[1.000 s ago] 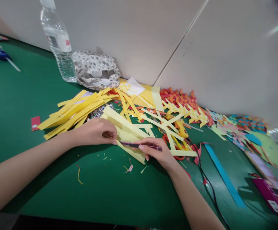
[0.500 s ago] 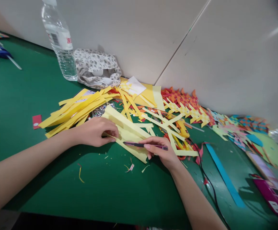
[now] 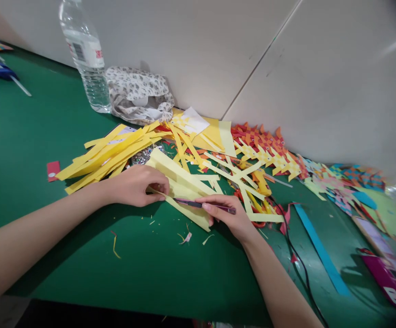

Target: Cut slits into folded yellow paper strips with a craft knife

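Observation:
My left hand rests on the green table, its fingers curled and pinching the near edge of a pale yellow paper sheet. My right hand grips a thin dark purple pen-like knife, laid almost flat, its tip on the yellow sheet close to my left fingertips. The sheet is cut into long strips and lies between both hands.
A heap of yellow strips lies left of the sheet. A water bottle and a patterned cloth pouch stand by the wall. Woven paper fish line the wall to the right; a blue strip, black cable and purple box lie right.
Both hands stay on the sheet; the knife tip has slid slightly left toward my left fingers. The view has shifted a little.

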`<action>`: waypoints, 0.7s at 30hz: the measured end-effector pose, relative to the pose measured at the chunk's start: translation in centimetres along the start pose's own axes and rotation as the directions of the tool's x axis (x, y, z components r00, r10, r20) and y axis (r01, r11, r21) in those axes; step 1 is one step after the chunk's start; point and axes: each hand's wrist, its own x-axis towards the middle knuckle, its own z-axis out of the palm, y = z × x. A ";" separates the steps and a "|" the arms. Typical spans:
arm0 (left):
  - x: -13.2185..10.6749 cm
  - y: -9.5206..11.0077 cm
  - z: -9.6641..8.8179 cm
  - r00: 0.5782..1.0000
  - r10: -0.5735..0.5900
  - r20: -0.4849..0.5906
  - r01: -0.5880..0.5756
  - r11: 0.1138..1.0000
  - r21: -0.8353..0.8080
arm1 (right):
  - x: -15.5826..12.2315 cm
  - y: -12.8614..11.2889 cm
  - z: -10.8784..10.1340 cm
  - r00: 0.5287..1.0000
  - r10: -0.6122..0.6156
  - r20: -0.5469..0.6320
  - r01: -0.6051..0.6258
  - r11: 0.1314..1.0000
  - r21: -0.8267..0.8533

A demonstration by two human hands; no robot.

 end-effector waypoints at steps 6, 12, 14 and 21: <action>0.0 0.1 -0.1 1.000 -0.003 0.002 0.003 1.000 0.001 | 0.1 -0.1 -0.1 1.000 -0.002 -0.007 0.002 1.000 0.021; 0.1 0.0 0.0 1.000 -0.001 0.010 0.001 1.000 0.007 | 0.1 -0.1 0.0 1.000 -0.002 0.003 0.002 1.000 -0.004; 0.0 0.0 0.0 1.000 -0.002 0.010 0.002 1.000 0.006 | 0.1 -0.1 -0.2 1.000 -0.004 0.005 0.004 1.000 0.011; -0.1 0.0 -0.1 1.000 0.007 0.008 -0.007 1.000 0.006 | -0.2 -0.1 -0.7 0.999 -0.009 -0.050 0.012 0.999 0.044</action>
